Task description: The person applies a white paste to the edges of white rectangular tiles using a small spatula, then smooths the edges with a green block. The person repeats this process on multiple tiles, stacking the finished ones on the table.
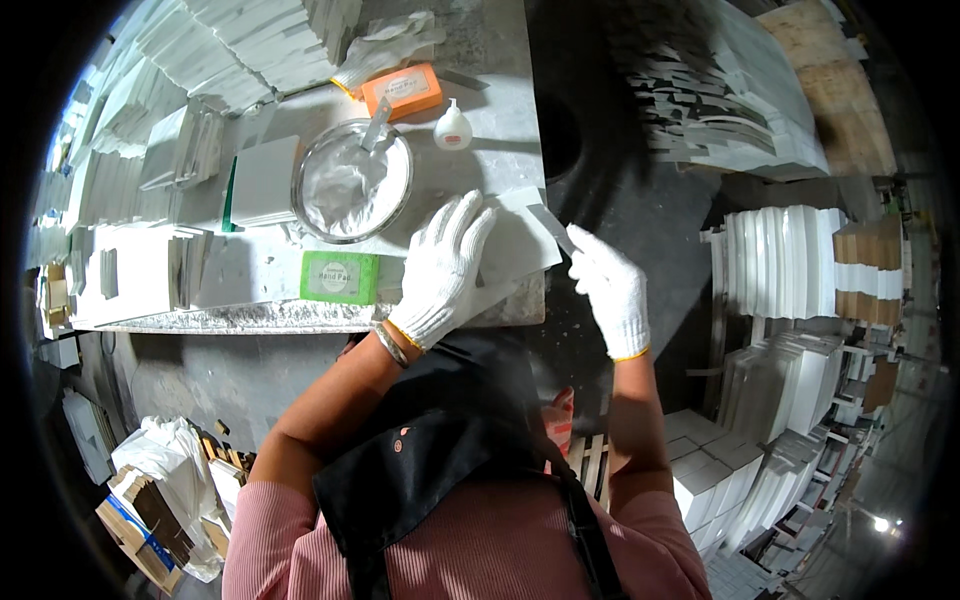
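Observation:
My left hand (pixel 440 275), in a white knit glove, lies with fingers stretched out on a flat white tile-like piece (pixel 517 240) at the table's right end. My right hand (pixel 608 290), gloved alike, is closed on a thin grey scraper blade (pixel 549 227), which meets the piece's right edge. Left of my left hand lies a green hand pad (pixel 339 277). Beyond it stands a round clear bowl (pixel 408 190) with crumpled-looking white material inside; a second flat blade (pixel 376 124) leans on its rim.
An orange pad (pixel 403 91), a white pump bottle (pixel 453 127) and a loose glove (pixel 385 58) lie toward the back. Stacked white tiles (pixel 180 145) fill the table's left side. Beyond the table's right edge (pixel 541 120), more stacks (pixel 780 262) stand on the floor.

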Demonstrator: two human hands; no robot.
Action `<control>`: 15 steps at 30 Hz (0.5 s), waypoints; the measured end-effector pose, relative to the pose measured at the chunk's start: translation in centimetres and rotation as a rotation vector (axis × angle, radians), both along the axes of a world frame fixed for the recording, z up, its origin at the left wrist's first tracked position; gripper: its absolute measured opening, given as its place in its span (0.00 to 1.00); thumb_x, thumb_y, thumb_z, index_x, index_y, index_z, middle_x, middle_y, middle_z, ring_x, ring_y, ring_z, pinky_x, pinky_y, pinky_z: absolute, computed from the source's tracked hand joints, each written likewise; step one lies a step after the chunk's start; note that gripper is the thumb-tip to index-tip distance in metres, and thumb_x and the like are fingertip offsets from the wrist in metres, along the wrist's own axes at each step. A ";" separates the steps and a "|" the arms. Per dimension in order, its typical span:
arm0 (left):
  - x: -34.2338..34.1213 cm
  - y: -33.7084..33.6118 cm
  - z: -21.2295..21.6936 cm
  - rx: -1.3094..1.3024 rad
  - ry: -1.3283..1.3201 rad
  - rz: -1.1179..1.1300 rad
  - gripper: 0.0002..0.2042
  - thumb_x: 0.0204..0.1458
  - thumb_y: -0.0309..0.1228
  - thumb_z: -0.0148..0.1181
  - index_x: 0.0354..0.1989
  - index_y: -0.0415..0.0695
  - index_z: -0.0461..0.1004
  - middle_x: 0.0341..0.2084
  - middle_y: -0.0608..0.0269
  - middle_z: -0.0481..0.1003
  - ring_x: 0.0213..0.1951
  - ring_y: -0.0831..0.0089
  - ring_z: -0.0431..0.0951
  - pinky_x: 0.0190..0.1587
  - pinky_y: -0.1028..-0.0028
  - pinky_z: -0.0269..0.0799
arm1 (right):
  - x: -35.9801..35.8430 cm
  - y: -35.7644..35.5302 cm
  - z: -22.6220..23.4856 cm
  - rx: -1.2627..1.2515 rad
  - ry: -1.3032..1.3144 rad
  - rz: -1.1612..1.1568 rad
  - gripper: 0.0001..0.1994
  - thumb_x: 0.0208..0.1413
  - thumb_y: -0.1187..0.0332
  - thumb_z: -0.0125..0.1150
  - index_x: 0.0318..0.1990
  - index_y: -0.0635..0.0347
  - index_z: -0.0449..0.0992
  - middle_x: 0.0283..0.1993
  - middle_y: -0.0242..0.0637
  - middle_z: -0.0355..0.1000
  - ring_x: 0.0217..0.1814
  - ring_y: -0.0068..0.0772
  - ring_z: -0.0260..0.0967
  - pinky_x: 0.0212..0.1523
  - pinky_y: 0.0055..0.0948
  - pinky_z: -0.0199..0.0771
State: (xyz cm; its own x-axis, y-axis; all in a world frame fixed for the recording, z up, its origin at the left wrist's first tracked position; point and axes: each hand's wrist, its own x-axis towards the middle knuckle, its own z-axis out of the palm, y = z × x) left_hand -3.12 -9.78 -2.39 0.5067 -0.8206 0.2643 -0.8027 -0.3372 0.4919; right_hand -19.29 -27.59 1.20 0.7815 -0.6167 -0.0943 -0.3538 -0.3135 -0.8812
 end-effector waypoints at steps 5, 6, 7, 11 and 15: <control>0.0 -0.2 0.1 0.018 0.020 0.003 0.43 0.35 0.46 0.75 0.63 0.44 0.66 0.66 0.49 0.62 0.65 0.48 0.62 0.63 0.52 0.60 | 0.9 -1.2 -1.1 -0.031 0.031 0.090 0.18 0.59 0.76 0.56 0.56 0.57 0.78 0.44 0.38 0.80 0.35 0.23 0.76 0.34 0.22 0.76; 0.0 -0.2 0.1 0.019 0.022 -0.001 0.43 0.35 0.46 0.75 0.63 0.44 0.66 0.66 0.49 0.62 0.65 0.48 0.62 0.63 0.52 0.60 | 0.8 -1.2 -1.3 -0.048 0.009 0.101 0.18 0.59 0.76 0.56 0.56 0.56 0.78 0.45 0.38 0.80 0.35 0.24 0.77 0.35 0.23 0.76; 0.0 -0.1 0.1 0.021 0.025 -0.004 0.43 0.35 0.47 0.75 0.63 0.44 0.66 0.66 0.49 0.62 0.65 0.48 0.62 0.63 0.52 0.61 | 0.6 -1.1 -1.4 -0.065 -0.013 0.111 0.17 0.59 0.76 0.56 0.56 0.56 0.78 0.45 0.38 0.80 0.35 0.25 0.77 0.35 0.24 0.77; 0.0 -0.1 0.2 0.031 -0.001 0.012 0.42 0.36 0.47 0.74 0.62 0.43 0.67 0.65 0.49 0.63 0.65 0.49 0.63 0.63 0.52 0.61 | -0.4 -0.4 -1.8 -0.164 -0.013 0.185 0.17 0.59 0.75 0.56 0.55 0.55 0.78 0.43 0.40 0.80 0.36 0.32 0.78 0.37 0.27 0.78; -0.1 -0.1 0.4 0.027 0.010 0.016 0.42 0.36 0.47 0.74 0.62 0.43 0.67 0.65 0.49 0.62 0.64 0.49 0.63 0.63 0.52 0.61 | 0.0 -0.6 -1.2 -0.195 -0.010 0.159 0.17 0.57 0.76 0.58 0.54 0.55 0.79 0.42 0.42 0.80 0.36 0.36 0.78 0.38 0.30 0.79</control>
